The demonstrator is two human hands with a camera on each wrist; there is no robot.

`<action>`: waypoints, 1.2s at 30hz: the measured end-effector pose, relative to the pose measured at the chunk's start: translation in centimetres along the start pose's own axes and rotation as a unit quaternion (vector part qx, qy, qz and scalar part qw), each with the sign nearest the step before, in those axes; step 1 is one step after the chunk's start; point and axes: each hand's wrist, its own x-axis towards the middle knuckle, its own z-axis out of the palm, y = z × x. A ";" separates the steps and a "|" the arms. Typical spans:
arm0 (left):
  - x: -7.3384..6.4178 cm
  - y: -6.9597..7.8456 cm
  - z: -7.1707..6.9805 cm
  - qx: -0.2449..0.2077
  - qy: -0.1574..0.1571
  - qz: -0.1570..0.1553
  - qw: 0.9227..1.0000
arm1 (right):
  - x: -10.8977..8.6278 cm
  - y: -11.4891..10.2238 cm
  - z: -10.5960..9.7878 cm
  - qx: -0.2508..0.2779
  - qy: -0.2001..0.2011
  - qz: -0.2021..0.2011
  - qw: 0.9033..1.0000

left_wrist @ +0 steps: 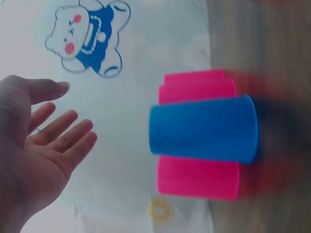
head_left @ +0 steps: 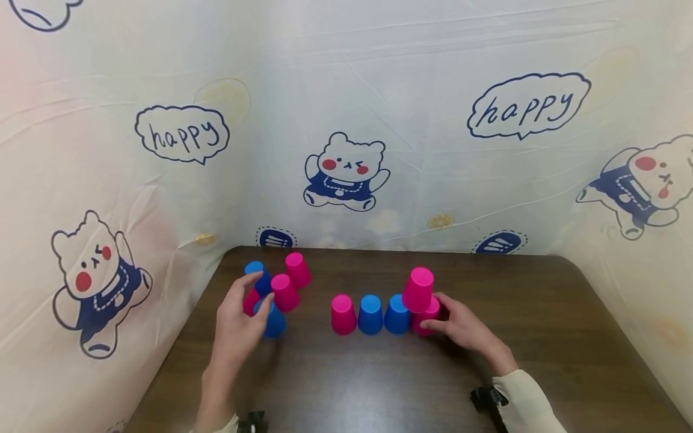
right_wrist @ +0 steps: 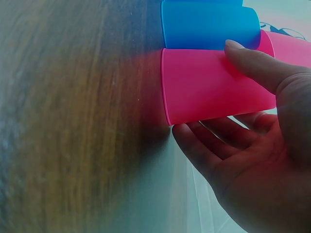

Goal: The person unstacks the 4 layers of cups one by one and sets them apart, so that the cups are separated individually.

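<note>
Four fingers and thumb spread, my left hand (head_left: 240,319) hovers at the left cup group, holding nothing; the left wrist view shows the palm apart from a blue cup (left_wrist: 204,128). My right hand (head_left: 465,325) grips the pink cup (head_left: 425,322) at the right end of a row, thumb on its near side and fingers on the far side. An upside-down pink cup (head_left: 418,290) sits above, bridging that cup and the blue cup (head_left: 397,317) beside it. Further left in the row stand another blue cup (head_left: 370,315) and a pink cup (head_left: 343,315).
The left group holds a front blue cup (head_left: 275,322), a middle pink cup (head_left: 285,293), a rear pink cup (head_left: 298,270), a far blue cup (head_left: 258,276) and a partly hidden pink cup (head_left: 251,302). A printed curtain (head_left: 406,180) surrounds the brown table (head_left: 357,379).
</note>
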 end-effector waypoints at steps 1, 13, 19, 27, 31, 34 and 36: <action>0.0 0.4 0.3 -0.008 0.008 0.014 1.000 | 0.0 0.0 0.0 0.000 0.000 -0.001 1.000; 0.8 6.3 6.0 -0.084 -0.092 0.029 0.992 | 0.0 -0.2 -0.1 0.003 0.003 0.002 1.000; 1.2 8.8 8.2 -0.097 -0.142 0.008 0.985 | -0.1 -0.1 -0.1 0.003 0.001 0.006 1.000; 1.8 11.2 11.3 -0.110 -0.209 0.025 0.971 | -0.1 -0.2 -0.1 -0.008 0.007 -0.002 1.000; 2.0 12.1 12.9 -0.104 -0.263 0.024 0.959 | -0.1 -0.2 0.0 -0.008 0.008 -0.011 1.000; 2.3 12.8 14.0 -0.094 -0.298 0.015 0.950 | -0.1 -0.1 -0.1 -0.005 0.008 -0.022 1.000; 2.6 13.2 14.8 -0.088 -0.316 0.003 0.944 | 0.0 0.0 -0.1 -0.002 0.005 -0.029 1.000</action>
